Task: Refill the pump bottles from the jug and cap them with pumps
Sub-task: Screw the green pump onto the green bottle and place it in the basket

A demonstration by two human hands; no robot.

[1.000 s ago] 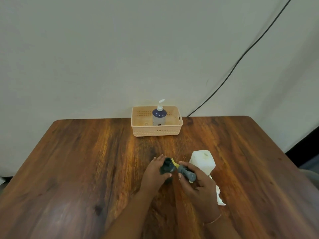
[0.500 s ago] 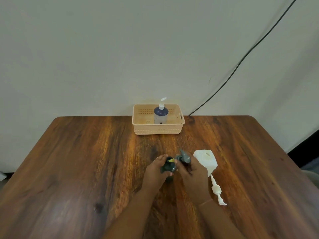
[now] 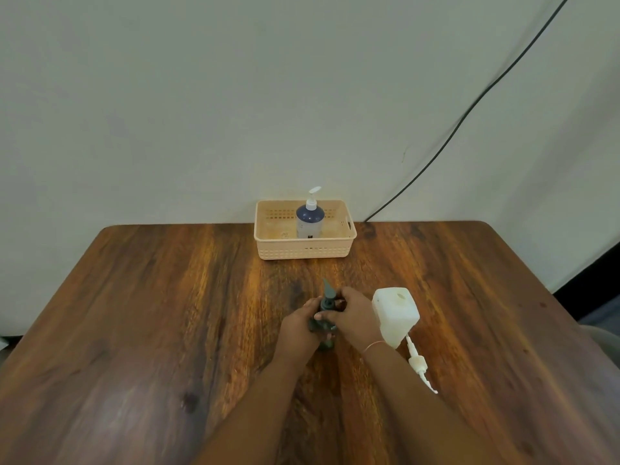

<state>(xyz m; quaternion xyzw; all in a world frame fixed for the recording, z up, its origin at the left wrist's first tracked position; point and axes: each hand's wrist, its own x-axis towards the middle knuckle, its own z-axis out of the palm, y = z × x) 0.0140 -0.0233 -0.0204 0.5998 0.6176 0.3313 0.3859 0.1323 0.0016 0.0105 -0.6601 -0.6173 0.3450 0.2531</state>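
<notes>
Left hand (image 3: 300, 325) wraps the dark bottle (image 3: 322, 327) at table centre; right hand (image 3: 352, 313) pinches its dark pump (image 3: 328, 295) on top, apparently seated. White jug (image 3: 396, 313) just right, loose white pump (image 3: 419, 365) near it, capped blue bottle (image 3: 310, 218) in far basket (image 3: 303, 251).

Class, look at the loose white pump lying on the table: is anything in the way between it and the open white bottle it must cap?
Nothing visible. The white pump lies right beside the white bottle, whose opening faces up uncovered.
</notes>
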